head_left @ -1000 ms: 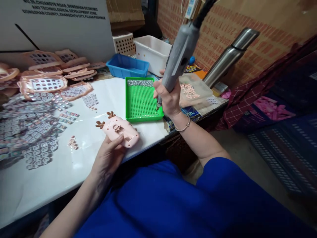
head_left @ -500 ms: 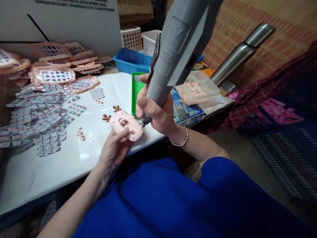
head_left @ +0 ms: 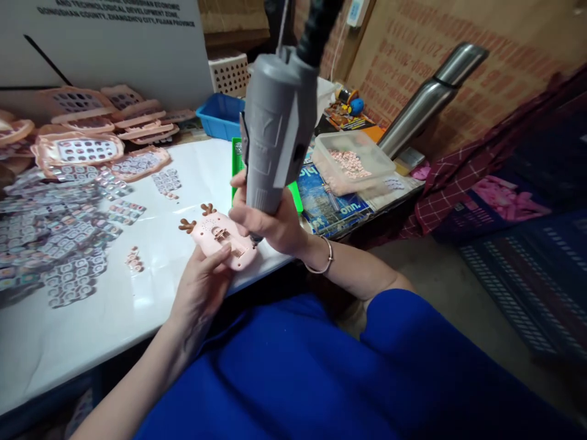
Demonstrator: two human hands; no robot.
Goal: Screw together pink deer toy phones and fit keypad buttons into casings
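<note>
My left hand (head_left: 204,275) grips a pink plastic casing (head_left: 213,235) with brown antlers at its upper left, thumb across its open back. The casing is held over the front edge of the white table (head_left: 169,269). In my right hand (head_left: 275,226) is a grey electric screwdriver (head_left: 270,134), nearly upright, my fingers wrapped round its lower end. Its tip is at the casing's right corner, by a screw hole; whether a screw sits there is too small to tell. Behind the screwdriver, a green tray (head_left: 295,197) is partly hidden.
Pink shells (head_left: 77,150) and button sheets (head_left: 73,226) lie piled on the left. Small pink parts (head_left: 134,260) sit on the table. A blue bin (head_left: 217,116), a clear tub (head_left: 371,156) of pink pieces and a steel flask (head_left: 422,107) stand further back.
The screwdriver has swung from a rightward lean to nearly upright, its tip still at the casing's right corner. The whole view has shifted slightly. Both hands keep their holds.
</note>
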